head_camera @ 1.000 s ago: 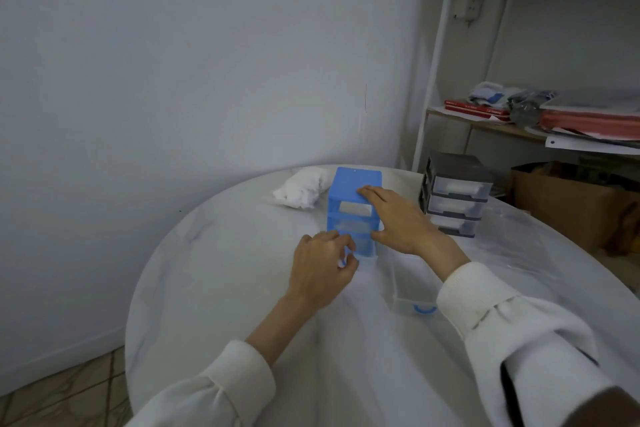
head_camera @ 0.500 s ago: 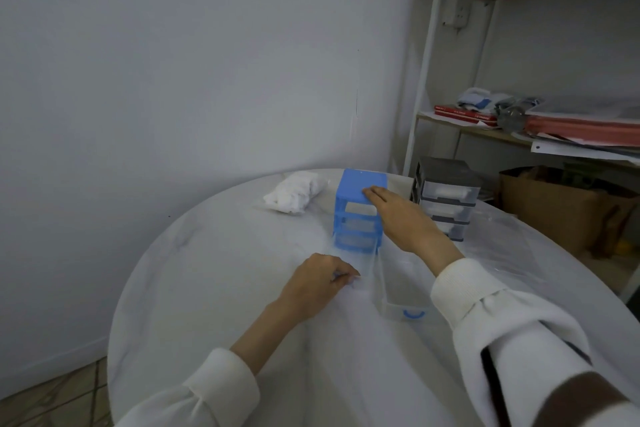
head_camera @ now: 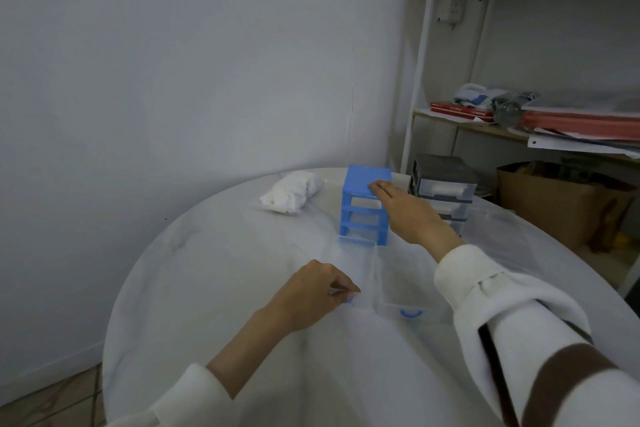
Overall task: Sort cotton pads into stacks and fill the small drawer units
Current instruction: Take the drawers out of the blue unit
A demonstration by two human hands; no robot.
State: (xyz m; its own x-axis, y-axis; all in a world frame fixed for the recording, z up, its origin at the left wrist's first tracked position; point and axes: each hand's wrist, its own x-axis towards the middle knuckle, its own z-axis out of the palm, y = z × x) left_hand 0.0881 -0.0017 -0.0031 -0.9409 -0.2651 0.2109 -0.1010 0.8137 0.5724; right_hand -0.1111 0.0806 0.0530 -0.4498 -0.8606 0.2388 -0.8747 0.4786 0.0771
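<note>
A small blue drawer unit [head_camera: 360,194] stands on the round white table [head_camera: 214,274]. My right hand [head_camera: 405,211] rests flat on its top front edge, fingers straight. My left hand [head_camera: 315,291] pinches the blue handle of a clear drawer [head_camera: 353,270] drawn out of the unit's bottom slot toward me. A second clear drawer [head_camera: 405,305] with a blue handle lies beside it on the table. A bag of white cotton pads [head_camera: 291,192] lies at the table's far side, left of the unit.
A grey drawer unit [head_camera: 443,187] stands right of the blue one, near the table's far edge. A shelf rack [head_camera: 540,128] with papers and books is behind it, and a brown cardboard box [head_camera: 561,204] sits on the floor. A clear plastic sheet [head_camera: 491,229] lies at the right.
My left hand has pulled the bottom clear drawer out of the blue unit toward me. My right hand has stayed on the unit's top.
</note>
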